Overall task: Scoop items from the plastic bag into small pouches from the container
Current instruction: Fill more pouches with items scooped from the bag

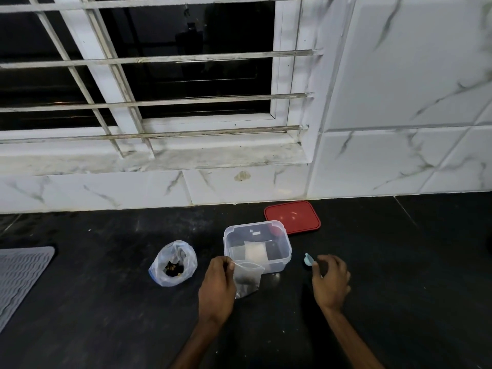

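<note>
An open plastic bag with dark items inside stands on the black counter, left of centre. To its right is a clear plastic container holding a few small pouches. My left hand pinches the top edge of a small clear pouch, which hangs in front of the container. My right hand is right of the container and holds a small light-blue spoon by its handle, bowl pointing left.
The container's red lid lies flat behind it near the tiled wall. A grey ribbed mat lies at the left edge. A barred window sits above the counter.
</note>
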### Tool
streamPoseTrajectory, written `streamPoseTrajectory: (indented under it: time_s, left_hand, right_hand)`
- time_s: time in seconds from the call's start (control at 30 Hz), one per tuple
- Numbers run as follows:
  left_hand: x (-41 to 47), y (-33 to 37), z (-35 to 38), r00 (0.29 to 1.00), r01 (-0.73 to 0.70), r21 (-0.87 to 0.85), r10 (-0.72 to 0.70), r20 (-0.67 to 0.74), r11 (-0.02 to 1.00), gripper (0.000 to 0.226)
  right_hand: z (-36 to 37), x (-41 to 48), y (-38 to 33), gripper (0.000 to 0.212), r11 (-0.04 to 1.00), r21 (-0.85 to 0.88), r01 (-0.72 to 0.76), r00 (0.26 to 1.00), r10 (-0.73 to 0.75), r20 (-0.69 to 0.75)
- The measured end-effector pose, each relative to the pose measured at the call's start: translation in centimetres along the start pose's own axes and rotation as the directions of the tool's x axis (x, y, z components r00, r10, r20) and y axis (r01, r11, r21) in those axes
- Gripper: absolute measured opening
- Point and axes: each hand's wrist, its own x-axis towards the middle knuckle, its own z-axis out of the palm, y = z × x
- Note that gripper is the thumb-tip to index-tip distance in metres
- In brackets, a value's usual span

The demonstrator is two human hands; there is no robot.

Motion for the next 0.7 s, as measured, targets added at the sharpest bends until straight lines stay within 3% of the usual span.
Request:
streamPoseTrajectory:
  time_s: [0.07,0.13,0.2,0.3,0.43,0.57,0.7]
  left_hand:
    - [0.2,0.2,0.0,1.0,-0.019,0.013,0.019,-0.012,1.0,0.005]
    - [0.4,0.5,0.1,0.999,-0.044,0.032,0.045,-0.011,0.999,0.003]
    - [0.6,0.6,0.4,0.997,-0.075,0.038,0.076,-0.017,0.996,0.004]
    - [0.8,0.7,0.7,0.996,-0.074,0.035,0.075,-0.039,0.997,0.004]
    - [1.0,0.6,0.4,0.993,-0.085,0.011,0.086,-0.078,0.996,0.004]
    - [1.1,0.0,0.0,0.989,-0.127,-0.078,0.12,-0.09,0.989,0.004]
    - [1.7,-0.3,-0.7,0.98,-0.188,-0.116,0.18,-0.081,0.975,0.004]
  right_hand:
    - [-0.3,-0.9,-2.2,0.016,0.953,0.164,0.255,0.966,-0.26,0.007]
    - [-0.4,-2.3,-5.0,0.015,0.848,0.262,0.46,0.863,-0.497,0.094]
    - [-0.5,-3.5,-7.8,0.018,0.768,0.285,0.574,0.754,-0.631,0.181]
    - [0.2,-4.1,-9.8,0.023,0.682,0.157,0.714,0.637,-0.727,0.258]
    - [1.4,-3.9,-10.2,0.02,0.595,0.032,0.803,0.561,-0.774,0.292]
    - [1.7,-3.8,-11.0,0.01,0.577,0.034,0.816,0.544,-0.785,0.296]
    - [1.7,-3.6,-11.9,0.018,0.588,0.065,0.806,0.531,-0.768,0.358]
